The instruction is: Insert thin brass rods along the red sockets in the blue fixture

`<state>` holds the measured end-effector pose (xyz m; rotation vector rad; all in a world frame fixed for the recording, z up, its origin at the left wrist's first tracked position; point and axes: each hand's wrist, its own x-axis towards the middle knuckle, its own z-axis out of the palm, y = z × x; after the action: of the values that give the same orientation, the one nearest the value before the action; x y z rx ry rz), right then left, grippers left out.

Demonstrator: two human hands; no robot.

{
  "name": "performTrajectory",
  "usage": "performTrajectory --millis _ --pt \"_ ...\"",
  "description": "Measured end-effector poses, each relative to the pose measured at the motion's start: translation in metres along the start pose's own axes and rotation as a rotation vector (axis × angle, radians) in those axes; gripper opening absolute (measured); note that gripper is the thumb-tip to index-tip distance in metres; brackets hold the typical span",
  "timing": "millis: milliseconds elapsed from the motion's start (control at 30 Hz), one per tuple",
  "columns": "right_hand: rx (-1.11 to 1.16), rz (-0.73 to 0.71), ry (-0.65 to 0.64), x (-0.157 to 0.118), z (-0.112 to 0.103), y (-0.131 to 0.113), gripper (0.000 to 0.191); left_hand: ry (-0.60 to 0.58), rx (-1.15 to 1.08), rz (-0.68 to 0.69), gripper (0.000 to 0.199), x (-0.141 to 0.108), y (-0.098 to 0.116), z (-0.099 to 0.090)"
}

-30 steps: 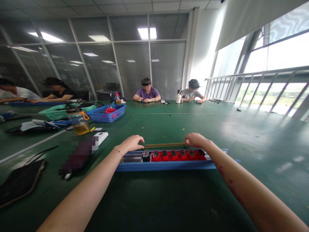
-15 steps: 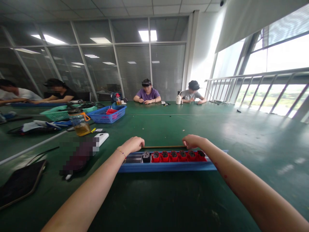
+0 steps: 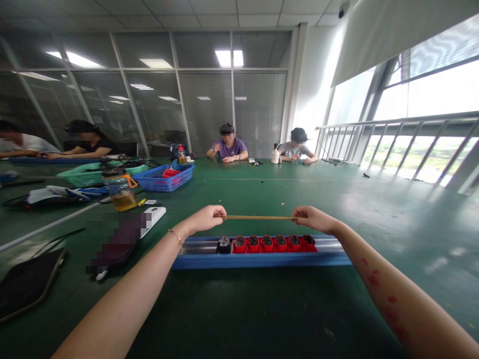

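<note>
My left hand (image 3: 211, 218) and my right hand (image 3: 309, 218) each pinch one end of a pair of thin tan sticks (image 3: 258, 217). The sticks lie side by side, level, in the air just beyond a long blue tray (image 3: 262, 260). A silvery metal channel (image 3: 198, 248) runs inside the tray. In it stand a row of several red connector housings (image 3: 267, 244) with dark tops and, at their left end, a black-and-grey connector housing (image 3: 224, 244). Neither hand touches the tray. The stick ends are partly hidden in my fingers.
To the left lie a phone-like dark device (image 3: 32, 284), a partly blurred-out dark object (image 3: 123, 244) and a bottle (image 3: 121, 192). Behind them are a blue basket (image 3: 164, 180) and a green basket (image 3: 84, 174). Co-workers sit around the green table (image 3: 239, 309), two across from me.
Both hands have lifted the sticks from behind the tray's far edge into the air. My right hand has shifted slightly right. A co-worker opposite has raised one hand.
</note>
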<state>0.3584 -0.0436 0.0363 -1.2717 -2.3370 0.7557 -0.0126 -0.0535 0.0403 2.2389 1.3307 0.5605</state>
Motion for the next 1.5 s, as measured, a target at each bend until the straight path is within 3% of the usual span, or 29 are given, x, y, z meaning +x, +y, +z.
performTrajectory --millis 133,233,333,467,733,1500 --pt "0.209 -0.026 -0.057 -0.013 -0.005 -0.012 0.027 -0.117 -0.060 0.016 0.035 -0.011 0.018 -0.016" --pt "0.246 -0.021 -0.088 -0.020 -0.009 -0.015 0.036 -0.120 0.032 -0.029 0.041 -0.019 0.029 -0.025" --pt "0.248 0.007 -0.108 -0.023 -0.012 -0.016 0.040 -0.111 0.053 -0.036 0.043 -0.022 0.037 -0.027" --pt "0.262 0.020 -0.233 -0.027 -0.014 -0.018 0.040 -0.171 0.057 -0.065 0.046 -0.024 0.042 -0.025" --pt "0.272 0.074 -0.310 -0.039 -0.019 -0.015 0.039 -0.365 -0.065 -0.044 0.034 -0.028 0.038 -0.024" --pt "0.183 0.128 -0.306 -0.037 -0.014 0.003 0.032 -0.511 -0.262 -0.097 0.030 -0.022 0.024 -0.016"
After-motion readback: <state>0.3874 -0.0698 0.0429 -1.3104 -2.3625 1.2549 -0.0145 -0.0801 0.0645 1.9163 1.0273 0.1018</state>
